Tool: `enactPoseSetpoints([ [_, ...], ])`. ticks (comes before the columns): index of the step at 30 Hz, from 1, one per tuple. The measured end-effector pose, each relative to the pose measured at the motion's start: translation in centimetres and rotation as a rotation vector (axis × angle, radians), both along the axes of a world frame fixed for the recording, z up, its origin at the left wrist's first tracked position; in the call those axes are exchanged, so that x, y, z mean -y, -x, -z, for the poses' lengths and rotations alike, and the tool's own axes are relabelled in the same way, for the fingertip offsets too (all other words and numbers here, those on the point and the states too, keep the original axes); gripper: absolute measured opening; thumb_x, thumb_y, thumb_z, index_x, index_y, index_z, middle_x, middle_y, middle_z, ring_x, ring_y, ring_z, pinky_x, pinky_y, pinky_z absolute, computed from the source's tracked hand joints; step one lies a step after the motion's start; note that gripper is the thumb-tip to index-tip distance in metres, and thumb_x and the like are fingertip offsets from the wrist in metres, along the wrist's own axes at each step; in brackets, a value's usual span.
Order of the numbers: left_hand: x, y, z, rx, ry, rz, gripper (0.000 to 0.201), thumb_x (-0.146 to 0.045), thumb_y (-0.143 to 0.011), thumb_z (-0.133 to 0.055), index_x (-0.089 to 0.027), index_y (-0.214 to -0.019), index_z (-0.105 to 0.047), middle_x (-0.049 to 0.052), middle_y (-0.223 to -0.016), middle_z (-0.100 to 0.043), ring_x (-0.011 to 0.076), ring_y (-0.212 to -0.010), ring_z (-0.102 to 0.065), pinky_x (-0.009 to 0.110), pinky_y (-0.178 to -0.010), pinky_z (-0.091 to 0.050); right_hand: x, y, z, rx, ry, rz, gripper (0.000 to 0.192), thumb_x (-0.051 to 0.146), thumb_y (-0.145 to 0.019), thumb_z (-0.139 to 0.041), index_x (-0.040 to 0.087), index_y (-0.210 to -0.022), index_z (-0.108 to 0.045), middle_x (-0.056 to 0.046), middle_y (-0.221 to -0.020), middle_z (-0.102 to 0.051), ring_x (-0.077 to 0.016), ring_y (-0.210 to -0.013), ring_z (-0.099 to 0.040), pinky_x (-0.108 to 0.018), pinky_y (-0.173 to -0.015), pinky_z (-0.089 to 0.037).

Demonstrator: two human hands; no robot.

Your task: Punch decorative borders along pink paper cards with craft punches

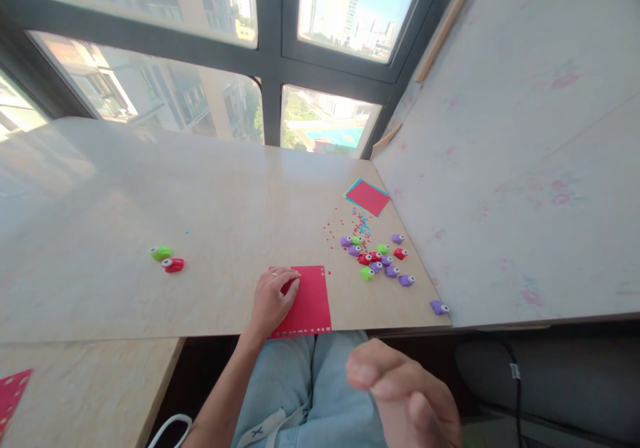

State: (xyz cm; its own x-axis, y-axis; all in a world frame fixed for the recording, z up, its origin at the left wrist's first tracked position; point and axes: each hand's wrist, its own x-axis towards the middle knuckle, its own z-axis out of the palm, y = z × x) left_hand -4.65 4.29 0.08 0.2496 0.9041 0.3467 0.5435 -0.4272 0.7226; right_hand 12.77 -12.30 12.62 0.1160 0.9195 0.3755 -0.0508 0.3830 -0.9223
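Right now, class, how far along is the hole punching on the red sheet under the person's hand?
Done: the red sheet shows punched holes along its near and right edges, and confetti lies scattered beside the cluster of punches. In hand: the left hand rests flat on the sheet; the right hand is raised, holding nothing. Left: the sheet's middle looks unpunched, and the stacked paper seems untouched.
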Motion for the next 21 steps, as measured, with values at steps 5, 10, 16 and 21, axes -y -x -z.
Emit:
enactPoseSetpoints([
  [5,-0.1,0.0,-0.1,-0.015,0.008,0.005,0.017,-0.025,-0.091,-0.055,-0.022,-0.092,-0.072,0.005,-0.098,-0.075,0.0245,-0.098,-0.066,0.044,-0.092,-0.047,-4.2,-3.9,4.5,0.324,0.294,0.18,0.022,0.036,-0.093,-0.061,0.025,-0.106,-0.074,-0.008,-0.109,-0.074,-0.0242,-0.106,-0.068,-0.039,-0.097,-0.051],
  [10,-0.2,0.0,0.1,-0.024,0.027,-0.002,0.02,-0.029,-0.091,-0.054,-0.022,-0.093,-0.072,0.006,-0.1,-0.075,0.0252,-0.1,-0.066,0.045,-0.093,-0.046,-6.6,-8.5,8.8,0.399,0.371,0.414,0.031,0.045,-0.091,-0.06,0.021,-0.102,-0.074,-0.01,-0.103,-0.074,-0.0251,-0.098,-0.069,-0.041,-0.092,-0.052],
  [16,-0.4,0.0,0.1,-0.021,0.019,-0.003,0.021,-0.032,-0.092,-0.052,-0.023,-0.091,-0.072,0.006,-0.098,-0.075,0.0244,-0.096,-0.067,0.044,-0.092,-0.046,-7.7,-7.8,8.9,0.328,0.4,0.477,0.036,0.052,-0.086,-0.062,0.019,-0.093,-0.074,-0.01,-0.095,-0.074,-0.0259,-0.09,-0.067,-0.041,-0.086,-0.053],
  [21,-0.6,0.0,0.1,-0.028,0.021,-0.009,0.021,-0.032,-0.091,-0.054,-0.023,-0.091,-0.072,0.005,-0.096,-0.075,0.0247,-0.096,-0.066,0.044,-0.092,-0.046,-3.3,-4.6,3.9,0.106,0.369,0.272,0.036,0.063,-0.088,-0.052,0.032,-0.084,-0.071,-0.006,-0.081,-0.07,-0.024,-0.07,-0.064,-0.038,-0.064,-0.053],
])
